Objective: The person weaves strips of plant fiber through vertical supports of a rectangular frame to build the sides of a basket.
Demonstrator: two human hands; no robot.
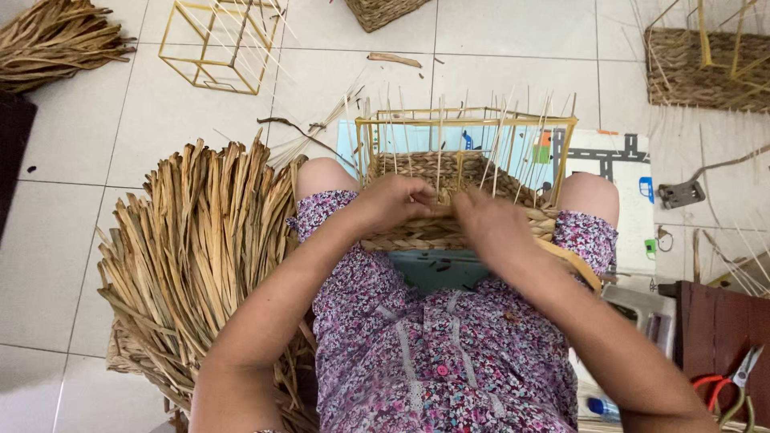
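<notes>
Woven straw forms the lower wall of a half-made basket [449, 232], which rests on the person's lap between both knees, with a yellow wire frame [465, 122] and thin upright stakes [491, 148] rising from its unfinished upper part. Left hand [393, 200] lies on the near rim of the basket, fingers curled down onto the woven edge and pinching the weaving strand. Right hand [493, 224] sits just beside it on the same rim; it is blurred by motion, so whether it is clenched or spread cannot be told, though it touches the weave. Both hands are close together, almost touching, at the centre of the near wall. A large bundle of dried straw leaves [200, 240] lies on the tiled floor [104, 128] at the person's left side, against the left thigh. A second, bare yellow wire frame [216, 44] stands on the floor farther off to the left, and another straw bundle [56, 40] lies at the upper left corner. A finished woven section with stakes [702, 68] lies at the upper right. Red-handled scissors [726, 385] rest on a dark wooden surface [722, 321] at the lower right.
</notes>
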